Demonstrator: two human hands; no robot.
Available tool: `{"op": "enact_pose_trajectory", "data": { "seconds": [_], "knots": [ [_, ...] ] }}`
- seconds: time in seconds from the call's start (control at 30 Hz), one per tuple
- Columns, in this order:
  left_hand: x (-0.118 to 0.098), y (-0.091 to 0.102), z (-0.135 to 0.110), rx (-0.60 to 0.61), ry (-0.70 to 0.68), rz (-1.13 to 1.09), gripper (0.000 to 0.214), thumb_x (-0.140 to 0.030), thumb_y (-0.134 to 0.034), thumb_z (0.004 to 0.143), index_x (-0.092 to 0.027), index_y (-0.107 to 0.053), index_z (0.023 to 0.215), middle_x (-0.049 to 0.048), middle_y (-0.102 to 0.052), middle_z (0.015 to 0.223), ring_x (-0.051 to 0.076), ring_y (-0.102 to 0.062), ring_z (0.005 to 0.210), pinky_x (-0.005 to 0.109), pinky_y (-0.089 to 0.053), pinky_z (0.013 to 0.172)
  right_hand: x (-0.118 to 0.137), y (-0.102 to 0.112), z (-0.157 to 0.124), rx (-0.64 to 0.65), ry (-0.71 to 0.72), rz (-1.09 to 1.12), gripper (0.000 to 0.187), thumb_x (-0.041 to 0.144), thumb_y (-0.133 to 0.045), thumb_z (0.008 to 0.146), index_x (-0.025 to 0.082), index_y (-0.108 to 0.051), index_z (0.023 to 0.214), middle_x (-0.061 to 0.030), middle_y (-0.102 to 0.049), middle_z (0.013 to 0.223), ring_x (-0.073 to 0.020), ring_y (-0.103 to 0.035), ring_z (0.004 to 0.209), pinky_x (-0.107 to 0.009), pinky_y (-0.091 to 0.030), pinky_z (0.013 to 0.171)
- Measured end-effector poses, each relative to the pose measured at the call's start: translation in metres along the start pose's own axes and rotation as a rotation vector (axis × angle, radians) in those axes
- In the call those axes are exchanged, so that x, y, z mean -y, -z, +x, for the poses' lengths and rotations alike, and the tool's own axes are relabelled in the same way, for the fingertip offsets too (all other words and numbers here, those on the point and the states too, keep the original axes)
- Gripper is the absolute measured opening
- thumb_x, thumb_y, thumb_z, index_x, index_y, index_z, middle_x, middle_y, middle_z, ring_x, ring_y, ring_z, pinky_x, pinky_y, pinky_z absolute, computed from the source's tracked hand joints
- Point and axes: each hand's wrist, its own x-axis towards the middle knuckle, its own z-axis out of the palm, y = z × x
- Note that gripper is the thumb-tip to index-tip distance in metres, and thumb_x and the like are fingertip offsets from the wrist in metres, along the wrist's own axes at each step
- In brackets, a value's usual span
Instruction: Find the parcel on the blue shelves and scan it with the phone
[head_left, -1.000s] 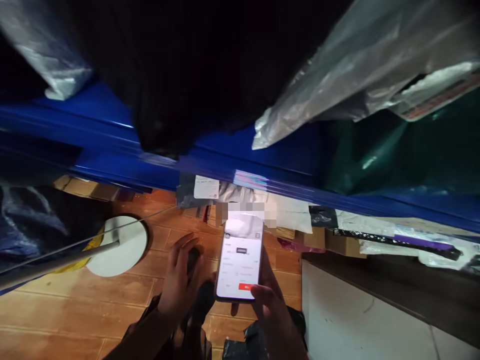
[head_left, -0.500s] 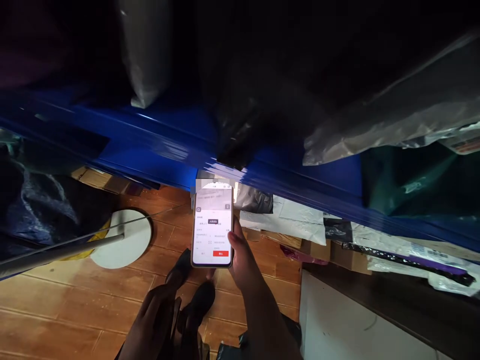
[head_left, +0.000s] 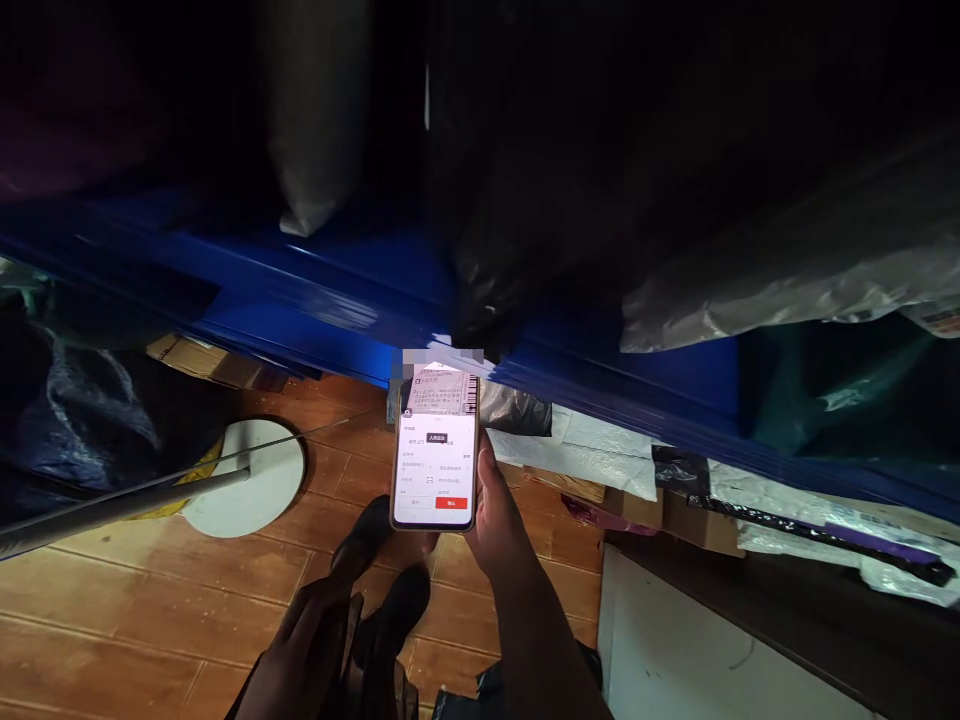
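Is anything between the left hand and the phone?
Nothing visible. The right hand holds the phone up; the left hand hangs lower, apart from it, with open air between them.

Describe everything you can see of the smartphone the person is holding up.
The slim rectangular smartphone has a dark frame and a lit glass screen. Its top shows a printed label with a barcode; below is a white page of small grey text, a dark tag and a red button. It stands upright, screen toward the camera, in the grip of the right hand, thumb on its right edge. It is over the brown tiled floor, below the blue metal shelf edge.
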Motion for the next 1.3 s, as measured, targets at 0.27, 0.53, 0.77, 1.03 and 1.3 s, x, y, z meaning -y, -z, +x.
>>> {"op": "enact_pose_trajectory", "data": {
  "seconds": [0.27,0.53,0.77,1.03,1.3],
  "knots": [
    [0.0,-0.002,-0.002,-0.059,0.051,-0.022,0.026,-0.039,-0.045,0.093,-0.035,-0.058,0.115,0.0009,-0.067,0.113,0.017,-0.069,0.101,0.025,-0.06,0.08,0.006,-0.001,-0.003,0.0,-0.011,-0.013,0.074,0.065,-0.056,0.08,0.037,-0.034,0.144,-0.0051,-0.069,0.104,-0.0218,-0.068,0.061,-0.025,-0.048,0.03],
    [-0.008,-0.001,-0.001,-0.037,0.043,-0.033,0.025,-0.04,-0.046,0.093,-0.037,-0.058,0.115,-0.0014,-0.067,0.115,0.016,-0.068,0.102,0.024,-0.059,0.082,0.007,-0.001,-0.006,-0.059,0.011,-0.023,0.073,0.059,-0.055,0.083,0.035,-0.028,0.147,-0.0063,-0.064,0.12,-0.0223,-0.068,0.07,-0.027,-0.052,0.032],
    [-0.007,0.0,0.0,-0.008,0.026,-0.01,0.027,-0.041,-0.044,0.093,-0.032,-0.059,0.114,0.0029,-0.067,0.114,0.018,-0.069,0.1,0.027,-0.06,0.082,0.012,-0.004,-0.024,0.094,0.0,0.005,0.074,0.03,-0.07,0.072,0.03,-0.034,0.137,-0.004,-0.071,0.098,-0.0198,-0.068,0.064,-0.023,-0.049,0.035],
    [-0.009,0.001,0.005,0.005,0.029,0.0,0.03,-0.042,-0.043,0.093,-0.033,-0.058,0.117,0.0045,-0.065,0.117,0.019,-0.067,0.105,0.029,-0.06,0.084,0.001,0.005,-0.045,-0.013,0.033,-0.059,0.072,0.012,-0.06,0.065,0.03,-0.038,0.131,-0.0071,-0.067,0.112,-0.0261,-0.069,0.085,-0.027,-0.055,0.042],
    [-0.021,-0.004,0.004,-0.012,0.079,0.016,0.029,-0.043,-0.04,0.094,-0.031,-0.059,0.112,0.0035,-0.067,0.115,0.018,-0.068,0.103,0.026,-0.06,0.078,-0.008,0.021,-0.057,-0.132,0.088,-0.051,0.073,0.012,-0.06,0.066,0.029,-0.038,0.133,-0.0065,-0.063,0.117,-0.0306,-0.062,0.105,-0.048,-0.06,0.073]
  ]
}}
